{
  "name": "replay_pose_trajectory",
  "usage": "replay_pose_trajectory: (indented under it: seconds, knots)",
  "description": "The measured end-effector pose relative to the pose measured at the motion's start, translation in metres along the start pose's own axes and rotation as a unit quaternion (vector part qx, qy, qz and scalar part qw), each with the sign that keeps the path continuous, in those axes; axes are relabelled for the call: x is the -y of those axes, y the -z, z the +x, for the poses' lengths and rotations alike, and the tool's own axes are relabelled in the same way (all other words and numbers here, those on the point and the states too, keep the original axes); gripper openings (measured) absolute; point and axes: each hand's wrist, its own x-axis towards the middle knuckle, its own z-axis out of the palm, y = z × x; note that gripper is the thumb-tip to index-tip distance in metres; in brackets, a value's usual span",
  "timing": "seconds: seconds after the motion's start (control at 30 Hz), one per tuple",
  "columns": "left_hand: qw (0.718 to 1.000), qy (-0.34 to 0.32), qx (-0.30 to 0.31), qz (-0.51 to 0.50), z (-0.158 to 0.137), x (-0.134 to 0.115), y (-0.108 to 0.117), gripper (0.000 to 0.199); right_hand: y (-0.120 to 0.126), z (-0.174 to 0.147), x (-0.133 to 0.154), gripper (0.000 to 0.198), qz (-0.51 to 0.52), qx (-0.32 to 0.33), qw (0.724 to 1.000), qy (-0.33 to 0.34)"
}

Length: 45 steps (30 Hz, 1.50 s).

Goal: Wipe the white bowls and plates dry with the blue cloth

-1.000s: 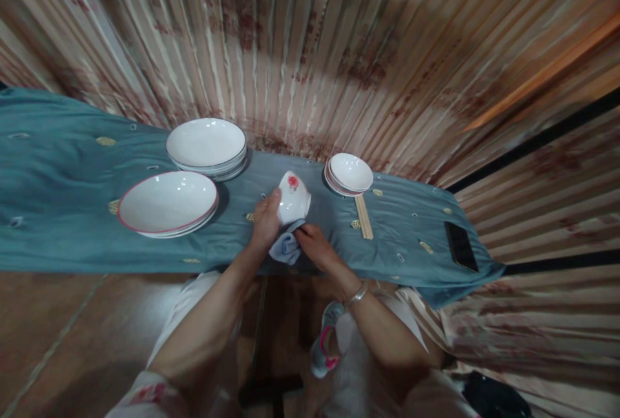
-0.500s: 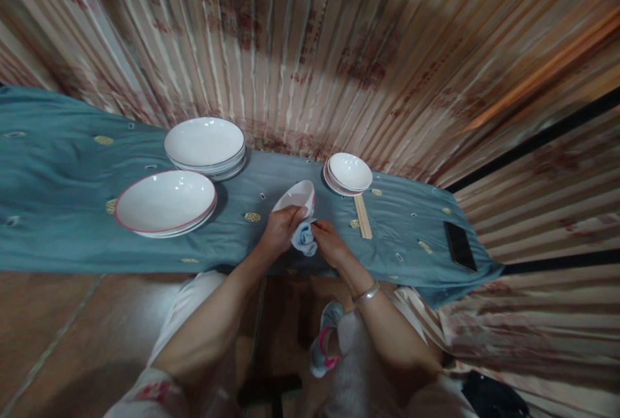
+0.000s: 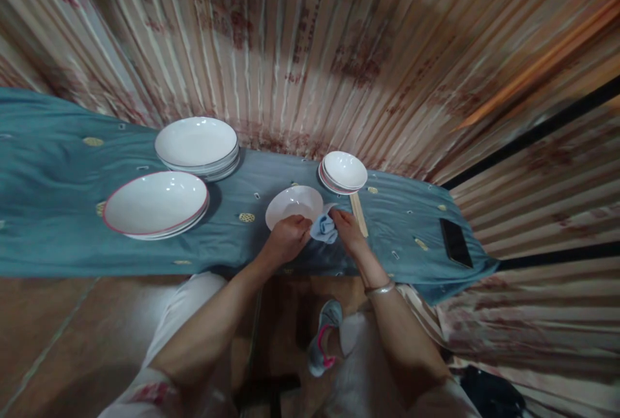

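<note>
My left hand [image 3: 289,239] is closed at the near rim of a white bowl [image 3: 292,202], its thumb side toward the cloth. The bowl's open side faces up toward me, and the hand covers its near edge. Bunched up in my right hand [image 3: 349,230] is a light blue cloth [image 3: 324,227], close to the bowl's right side. Behind my right hand lie pale wooden chopsticks [image 3: 358,212], partly covered by it. A stack of small white bowls [image 3: 345,170] stands just beyond them.
To the left stand a stack of white plates [image 3: 196,142] and a stack of red-rimmed dishes [image 3: 155,203]. A black phone [image 3: 456,242] lies near the right end of the teal tablecloth [image 3: 227,247]. A patterned curtain [image 3: 276,50] hangs behind the table.
The bowl has turned from a steep tilt to face upward more. My right hand and the cloth have moved right, away from its underside. The view has shifted slightly.
</note>
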Motion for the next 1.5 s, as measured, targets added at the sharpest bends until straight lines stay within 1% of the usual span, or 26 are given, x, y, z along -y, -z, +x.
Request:
replay_pose_trajectory:
  seconds: [0.1, 0.2, 0.27, 0.33, 0.4, 0.47, 0.53, 0.67, 0.77, 0.83, 0.9, 0.93, 0.97, 1.03, 1.1, 1.13, 1.2, 1.3, 1.43, 1.5]
  knots:
    - [1.0, -0.015, 0.003, -0.006, -0.003, 0.002, -0.008, 0.024, 0.006, 0.002, -0.001, 0.046, -0.04, -0.013, 0.997, 0.058]
    - [1.0, -0.018, 0.007, -0.009, -0.005, 0.004, -0.012, 0.019, 0.007, 0.001, -0.002, 0.042, -0.101, -0.019, 0.988, 0.114]
    - [1.0, -0.014, 0.021, 0.003, -0.006, 0.004, -0.012, 0.017, 0.008, 0.001, -0.003, 0.036, -0.146, -0.027, 0.981, 0.125]
    - [0.999, -0.013, 0.032, 0.019, -0.007, 0.002, -0.01, 0.018, 0.009, 0.001, -0.003, 0.033, -0.183, -0.032, 0.976, 0.118]
    - [0.999, -0.025, 0.03, 0.026, -0.007, -0.001, -0.008, 0.022, 0.011, 0.002, -0.003, 0.032, -0.211, -0.032, 0.971, 0.11]
    - [0.999, -0.042, 0.014, 0.016, -0.008, -0.003, -0.006, 0.025, 0.014, 0.002, -0.003, 0.031, -0.243, -0.029, 0.964, 0.107]
    - [0.999, -0.048, -0.012, -0.009, -0.008, -0.003, -0.005, 0.026, 0.016, 0.003, -0.003, 0.03, -0.289, -0.028, 0.951, 0.104]
    - [0.996, -0.035, -0.062, -0.055, -0.01, 0.002, 0.001, 0.028, 0.016, 0.004, -0.004, 0.027, -0.4, -0.033, 0.912, 0.084]
    - [0.991, -0.006, -0.1, -0.084, -0.012, 0.01, 0.005, 0.038, 0.014, 0.004, -0.004, 0.027, -0.458, -0.031, 0.885, 0.079]
    - [0.982, 0.042, -0.142, -0.118, -0.012, 0.016, 0.007, 0.045, 0.013, 0.004, -0.003, 0.028, -0.479, -0.032, 0.874, 0.077]
    - [0.959, 0.111, -0.196, -0.173, -0.012, 0.02, 0.006, 0.05, 0.013, 0.003, -0.002, 0.028, -0.485, -0.037, 0.87, 0.077]
    - [0.939, 0.151, -0.224, -0.21, -0.012, 0.022, 0.004, 0.052, 0.014, 0.003, -0.001, 0.028, -0.485, -0.045, 0.87, 0.078]
    - [0.914, 0.193, -0.251, -0.254, -0.011, 0.024, 0.002, 0.052, 0.015, 0.003, 0.0, 0.027, -0.483, -0.057, 0.87, 0.08]
    - [0.849, 0.269, -0.293, -0.347, -0.01, 0.026, -0.003, 0.049, 0.018, 0.003, 0.002, 0.027, -0.474, -0.09, 0.872, 0.085]
    - [0.79, 0.314, -0.306, -0.429, -0.008, 0.027, -0.007, 0.044, 0.021, 0.005, 0.005, 0.027, -0.45, -0.12, 0.879, 0.097]
    - [0.77, 0.322, -0.301, -0.461, -0.008, 0.026, -0.008, 0.042, 0.021, 0.005, 0.006, 0.028, -0.433, -0.129, 0.886, 0.107]
    - [0.745, 0.325, -0.283, -0.509, -0.007, 0.024, -0.009, 0.041, 0.02, 0.006, 0.008, 0.031, -0.393, -0.134, 0.9, 0.133]
    - [0.717, 0.337, -0.267, -0.549, -0.008, 0.017, -0.005, 0.041, 0.012, 0.006, 0.009, 0.037, -0.354, -0.102, 0.911, 0.183]
    - [0.676, 0.372, -0.246, -0.587, -0.009, 0.011, 0.001, 0.034, 0.001, -0.001, 0.008, 0.038, -0.36, -0.006, 0.901, 0.242]
    - [0.663, 0.38, -0.235, -0.601, -0.01, 0.01, 0.003, 0.031, -0.001, -0.007, 0.008, 0.039, -0.354, 0.051, 0.898, 0.258]
